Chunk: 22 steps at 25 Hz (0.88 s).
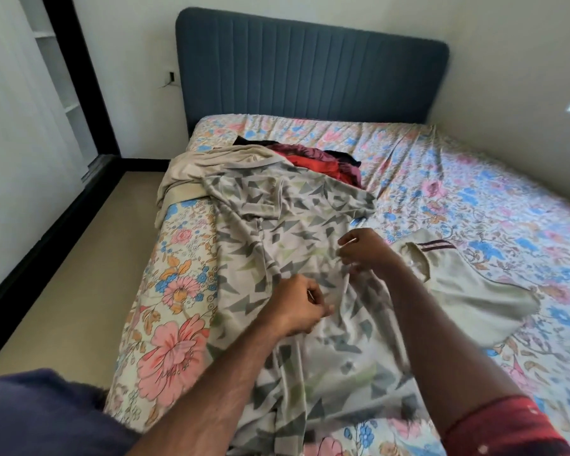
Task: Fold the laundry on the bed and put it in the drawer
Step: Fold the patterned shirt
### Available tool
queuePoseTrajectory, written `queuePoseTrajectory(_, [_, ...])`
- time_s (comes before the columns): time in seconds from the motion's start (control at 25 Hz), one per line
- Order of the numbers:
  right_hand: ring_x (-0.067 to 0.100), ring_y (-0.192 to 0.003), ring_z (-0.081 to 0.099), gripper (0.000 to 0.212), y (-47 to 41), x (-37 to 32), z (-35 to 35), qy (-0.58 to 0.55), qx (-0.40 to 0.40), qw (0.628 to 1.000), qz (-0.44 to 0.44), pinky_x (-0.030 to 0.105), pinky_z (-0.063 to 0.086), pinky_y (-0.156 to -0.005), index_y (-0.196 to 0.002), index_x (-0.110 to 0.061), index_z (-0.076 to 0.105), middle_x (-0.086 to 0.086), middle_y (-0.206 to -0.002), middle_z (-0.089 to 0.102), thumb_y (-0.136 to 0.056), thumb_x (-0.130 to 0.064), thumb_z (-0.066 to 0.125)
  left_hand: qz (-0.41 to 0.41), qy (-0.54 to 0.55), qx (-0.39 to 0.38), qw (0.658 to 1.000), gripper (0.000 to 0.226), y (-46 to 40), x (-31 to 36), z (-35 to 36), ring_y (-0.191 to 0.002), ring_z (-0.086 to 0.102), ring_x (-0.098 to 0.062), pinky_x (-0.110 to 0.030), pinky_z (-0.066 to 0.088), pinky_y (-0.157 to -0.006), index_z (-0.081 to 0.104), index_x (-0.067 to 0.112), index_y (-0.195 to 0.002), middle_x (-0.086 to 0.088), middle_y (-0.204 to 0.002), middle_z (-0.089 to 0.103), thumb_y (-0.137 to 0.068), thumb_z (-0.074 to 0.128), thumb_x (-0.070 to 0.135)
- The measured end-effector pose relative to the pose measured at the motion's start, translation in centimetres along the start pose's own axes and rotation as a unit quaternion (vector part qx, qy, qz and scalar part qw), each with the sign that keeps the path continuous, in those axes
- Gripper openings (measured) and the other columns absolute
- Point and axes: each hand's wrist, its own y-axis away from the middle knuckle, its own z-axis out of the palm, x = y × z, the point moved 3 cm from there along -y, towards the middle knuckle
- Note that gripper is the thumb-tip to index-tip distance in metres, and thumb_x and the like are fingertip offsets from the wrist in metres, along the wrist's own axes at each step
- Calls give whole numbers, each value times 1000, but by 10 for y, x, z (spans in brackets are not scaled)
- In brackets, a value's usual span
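Both the left hand (301, 302) and right hand (362, 253) pinch a limp, lightweight patterned garment (297, 225) on the bed (474, 192), best held by its edges.

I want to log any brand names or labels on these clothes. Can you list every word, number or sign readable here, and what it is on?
None can be read.
Patterned garment: only grey and green shapes, no lettering.
Folded beige garment: dark stripes at the collar; no label text shows.
Floral bedsheet: flowers only.
Red clothes: no text visible.
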Motion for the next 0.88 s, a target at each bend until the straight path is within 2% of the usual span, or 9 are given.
queuePoseTrajectory(0.08, [18, -57, 64, 16, -27, 4, -38, -11, 31, 999, 6, 33, 58, -55, -96, -7, 66, 13, -73, 65, -85, 1, 73, -15, 30, 39, 999, 19, -38, 15, 11, -62, 68, -13, -28, 57, -58, 65, 18, -76, -1, -75, 71, -87, 80, 26])
queuePoseTrajectory(0.24, [18, -61, 66, 21, -90, 26, -89, 16, 59, 997, 39, 35, 60, -54, -98, -14, 61, 12, -73, 66, -88, -3, 76, -47, 15, 109, 993, 25, -108, 32, 41, -74, 70, -19, -37, 61, -74, 63, 18, -74, 1, -76, 70, -80, 83, 32])
queuePoseTrajectory(0.32, [20, -65, 67, 22, -125, 40, -101, 14, 57, 996, 61, 35, 59, -58, -103, -12, 58, 15, -83, 67, -90, -7, 74, -62, -33, 95, 993, 28, -128, 36, 63, -87, 69, -19, -34, 58, -78, 63, 20, -86, 2, -89, 70, -76, 82, 38])
queuePoseTrajectory(0.44, [24, -78, 65, 18, -166, 51, -101, -72, 44, 993, 81, 38, 57, -67, -103, -2, 59, 19, -100, 65, -95, -13, 71, -115, -79, 52, 989, 59, -140, 28, 90, -104, 65, -23, -36, 53, -84, 64, 22, -108, 3, -108, 68, -69, 79, 63])
queuePoseTrajectory(0.56, [28, -82, 65, 34, -195, 55, -82, -226, 7, 965, 129, 39, 56, -69, -108, 0, 60, 16, -95, 66, -95, -29, 72, -174, -68, 8, 982, 68, -154, 13, 91, -90, 71, -20, -34, 57, -80, 70, 23, -99, 4, -97, 74, -59, 72, 78])
queuePoseTrajectory(0.64, [23, -66, 63, 36, -214, 54, -70, -244, 24, 957, 155, 37, 55, -66, -102, -4, 63, 11, -80, 66, -91, -35, 76, -187, -21, -19, 982, 55, -158, 7, 90, -70, 73, -18, -35, 61, -75, 69, 21, -86, 3, -78, 75, -59, 81, 68])
queuePoseTrajectory(0.72, [17, -53, 59, 32, -226, 49, -63, -225, 78, 956, 173, 33, 57, -59, -100, -5, 65, 9, -77, 66, -86, -29, 82, -186, 33, -33, 981, 40, -159, 2, 89, -57, 70, -16, -35, 62, -72, 66, 19, -76, 0, -67, 74, -63, 88, 50])
queuePoseTrajectory(0.8, [13, -43, 56, 20, -232, 42, -58, -236, 121, 949, 173, 26, 54, -45, -95, -4, 65, 9, -76, 65, -87, -14, 79, -183, 97, -42, 977, 24, -158, -1, 86, -47, 64, -18, -36, 60, -67, 67, 15, -70, -3, -62, 72, -70, 85, 31])
queuePoseTrajectory(0.88, [10, -39, 52, 11, -232, 34, -52, -285, 131, 936, 159, 20, 43, -38, -88, -6, 63, 8, -72, 60, -88, -9, 74, -179, 171, -49, 968, 8, -155, -3, 79, -42, 58, -20, -30, 54, -49, 71, 8, -76, -4, -58, 69, -77, 75, 15])
